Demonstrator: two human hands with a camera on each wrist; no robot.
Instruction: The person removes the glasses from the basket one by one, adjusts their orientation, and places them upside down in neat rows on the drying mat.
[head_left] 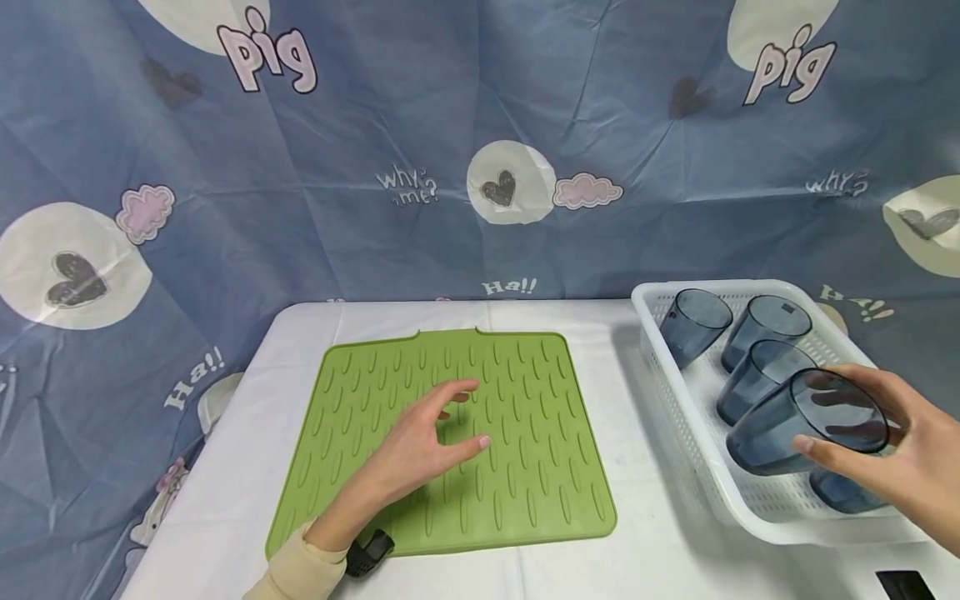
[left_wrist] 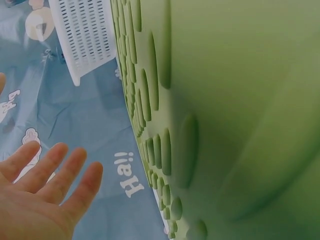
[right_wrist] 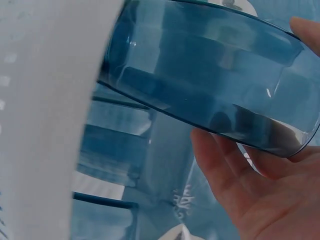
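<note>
The right hand [head_left: 911, 450] has its grip clamped on a tilted blue glass [head_left: 767, 435], held between thumb and fingers above a white basket [head_left: 795, 531] of similar glasses [head_left: 684, 340]. The left hand [head_left: 416, 446], thumb and fingers apart, is over a green mat [head_left: 532, 433] on the white table [head_left: 645, 508]; printed blue cloth [head_left: 360, 125] hangs behind.

I count five blue glasses [head_left: 772, 429], one held and four in one white basket [head_left: 825, 532]; one left hand [head_left: 412, 454] and one right hand [head_left: 911, 450]; one green mat [head_left: 525, 417]; one white table [head_left: 630, 558]; two black objects [head_left: 367, 555] at the near side; one printed cloth [head_left: 420, 108] at the far side.
</note>
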